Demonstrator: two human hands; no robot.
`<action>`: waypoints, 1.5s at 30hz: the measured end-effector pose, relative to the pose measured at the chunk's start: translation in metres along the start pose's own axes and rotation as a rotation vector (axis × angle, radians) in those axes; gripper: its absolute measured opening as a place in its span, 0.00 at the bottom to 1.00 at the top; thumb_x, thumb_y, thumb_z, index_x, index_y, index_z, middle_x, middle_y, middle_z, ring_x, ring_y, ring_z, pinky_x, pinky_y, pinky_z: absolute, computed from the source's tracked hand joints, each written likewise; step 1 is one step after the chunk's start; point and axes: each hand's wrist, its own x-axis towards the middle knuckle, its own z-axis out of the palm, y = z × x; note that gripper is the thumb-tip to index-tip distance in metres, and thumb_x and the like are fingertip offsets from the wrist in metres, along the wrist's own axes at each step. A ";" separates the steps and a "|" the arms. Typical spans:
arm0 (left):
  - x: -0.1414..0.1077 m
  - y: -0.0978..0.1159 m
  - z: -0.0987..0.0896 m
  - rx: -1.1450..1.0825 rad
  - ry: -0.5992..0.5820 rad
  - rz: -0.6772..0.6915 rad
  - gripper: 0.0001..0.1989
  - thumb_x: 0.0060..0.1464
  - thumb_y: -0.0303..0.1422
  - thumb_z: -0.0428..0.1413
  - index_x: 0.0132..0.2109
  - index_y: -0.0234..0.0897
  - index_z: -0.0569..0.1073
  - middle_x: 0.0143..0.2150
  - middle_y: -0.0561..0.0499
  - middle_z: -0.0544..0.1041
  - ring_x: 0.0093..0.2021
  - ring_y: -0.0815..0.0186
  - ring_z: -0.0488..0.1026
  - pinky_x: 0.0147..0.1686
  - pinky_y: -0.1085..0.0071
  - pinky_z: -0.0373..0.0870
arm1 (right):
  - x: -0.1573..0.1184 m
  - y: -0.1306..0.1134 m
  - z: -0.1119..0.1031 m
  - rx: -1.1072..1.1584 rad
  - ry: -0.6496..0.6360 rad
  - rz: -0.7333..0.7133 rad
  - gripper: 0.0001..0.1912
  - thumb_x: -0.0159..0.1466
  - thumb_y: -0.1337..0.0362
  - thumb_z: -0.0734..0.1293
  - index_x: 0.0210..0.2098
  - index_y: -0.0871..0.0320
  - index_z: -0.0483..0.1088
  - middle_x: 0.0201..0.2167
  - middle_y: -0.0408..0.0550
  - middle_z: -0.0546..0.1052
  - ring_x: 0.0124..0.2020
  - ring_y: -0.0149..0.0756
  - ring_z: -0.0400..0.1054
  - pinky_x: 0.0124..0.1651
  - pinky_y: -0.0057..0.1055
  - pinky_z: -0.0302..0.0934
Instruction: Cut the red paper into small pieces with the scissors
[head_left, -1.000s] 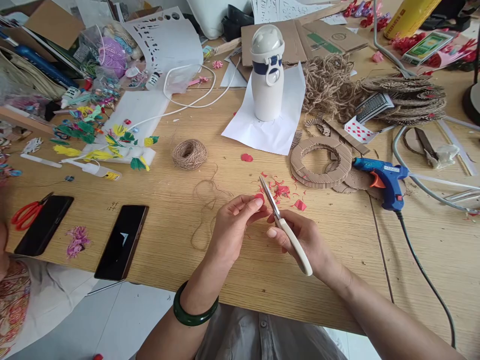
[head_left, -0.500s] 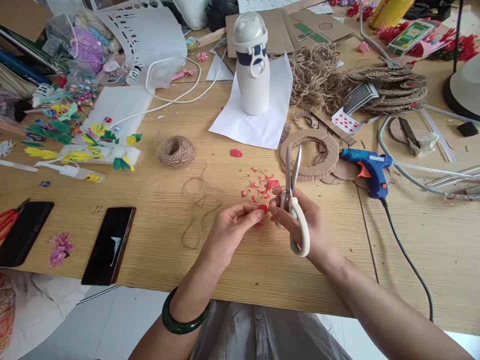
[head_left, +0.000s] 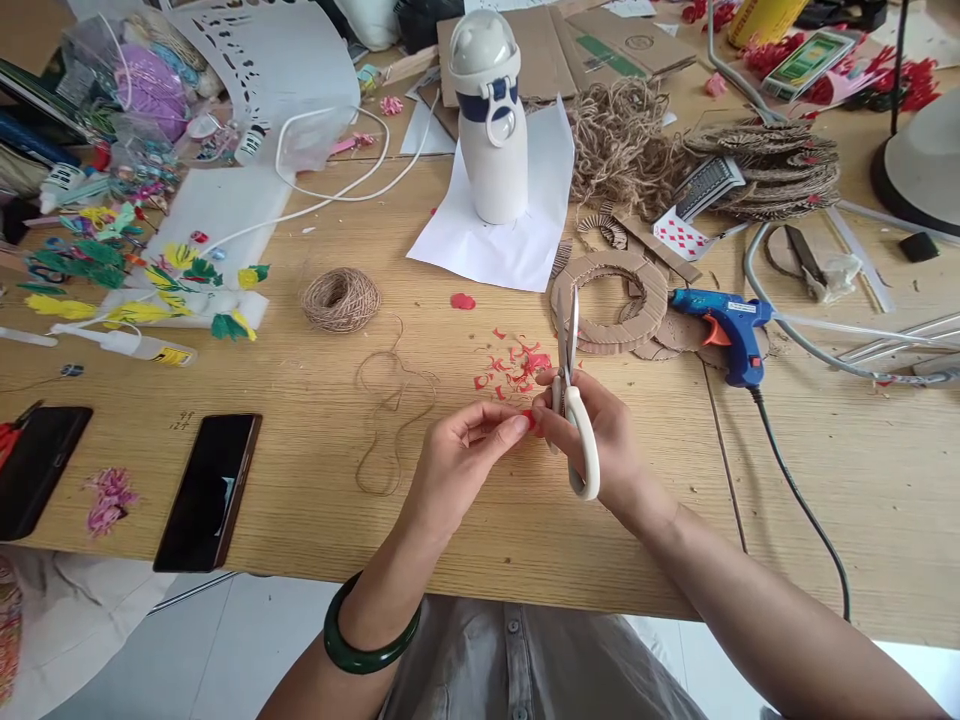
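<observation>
A small red piece [head_left: 529, 419] is pinched between the thumb and fingers of my left hand [head_left: 469, 450]. My right hand [head_left: 600, 430] is closed on white-handled scissors [head_left: 583, 440], whose blades point away from me and stand slightly apart; its fingertips meet the red piece too. Just beyond my hands, red scraps [head_left: 525, 365] lie scattered on the wooden table [head_left: 300, 520]. A flat red piece [head_left: 463, 301] rests farther back. To the left of my left hand is a loose loop of thin twine [head_left: 399, 400].
A white bottle [head_left: 491, 130] stands on white paper [head_left: 435, 240]. Right of it are a cardboard ring [head_left: 652, 290] and a blue glue gun [head_left: 742, 330] with its cable. A twine ball [head_left: 341, 299] and a phone [head_left: 208, 490] sit left.
The scissor blades have come closer together, and my right fingertips have moved onto the red piece. The whole view has shifted slightly.
</observation>
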 end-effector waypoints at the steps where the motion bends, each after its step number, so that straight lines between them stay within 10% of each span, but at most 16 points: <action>1: 0.000 0.000 0.000 -0.002 0.016 0.017 0.08 0.50 0.37 0.65 0.32 0.37 0.80 0.31 0.52 0.80 0.35 0.68 0.75 0.39 0.73 0.72 | 0.000 -0.001 0.000 -0.014 -0.002 0.006 0.18 0.55 0.59 0.73 0.40 0.60 0.66 0.25 0.38 0.69 0.23 0.27 0.59 0.26 0.27 0.54; 13: 0.008 0.008 0.004 -0.316 0.260 0.101 0.07 0.47 0.34 0.66 0.30 0.35 0.79 0.37 0.50 0.80 0.40 0.66 0.76 0.47 0.66 0.73 | -0.007 -0.005 0.003 -0.182 -0.291 0.046 0.21 0.57 0.51 0.74 0.35 0.61 0.67 0.22 0.37 0.60 0.24 0.27 0.51 0.25 0.27 0.47; 45: 0.006 0.003 0.020 -0.380 0.326 0.084 0.07 0.47 0.35 0.66 0.30 0.38 0.78 0.40 0.50 0.81 0.39 0.64 0.77 0.42 0.68 0.73 | -0.009 -0.002 0.004 -0.175 -0.294 0.058 0.22 0.57 0.47 0.73 0.32 0.59 0.65 0.22 0.36 0.58 0.23 0.27 0.50 0.23 0.26 0.46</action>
